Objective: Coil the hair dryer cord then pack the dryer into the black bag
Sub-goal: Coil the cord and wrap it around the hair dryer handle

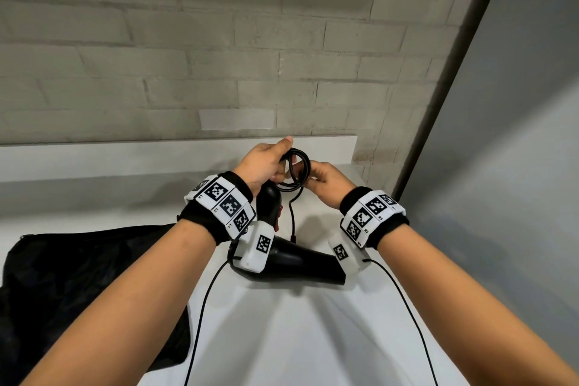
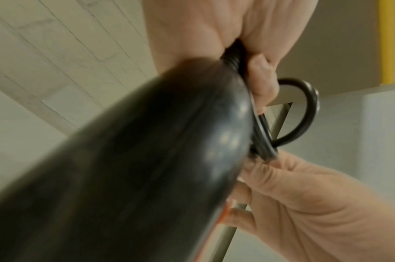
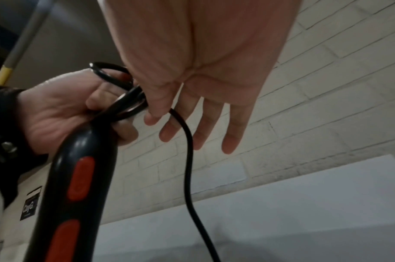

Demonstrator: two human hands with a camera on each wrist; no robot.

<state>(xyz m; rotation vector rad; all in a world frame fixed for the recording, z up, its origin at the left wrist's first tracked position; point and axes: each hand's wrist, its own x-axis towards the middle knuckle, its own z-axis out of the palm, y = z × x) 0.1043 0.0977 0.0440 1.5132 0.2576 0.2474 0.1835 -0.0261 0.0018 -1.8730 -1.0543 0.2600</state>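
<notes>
Both forearms low in frame; left hand (image 1: 263, 163) grips coiled cord (image 1: 296, 171) at handle end, right hand (image 1: 326, 180) pinches same coil. Dryer (image 1: 300, 263) on white table (image 1: 282, 338), nozzle pointing right, handle raised toward brick wall (image 1: 188, 41). Bag (image 1: 78, 276) flat at left.

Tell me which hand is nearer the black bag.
Left. The left hand holds the cord coil above the dryer, on the side where the black bag lies; the right hand is beyond the coil, farther away.
</notes>
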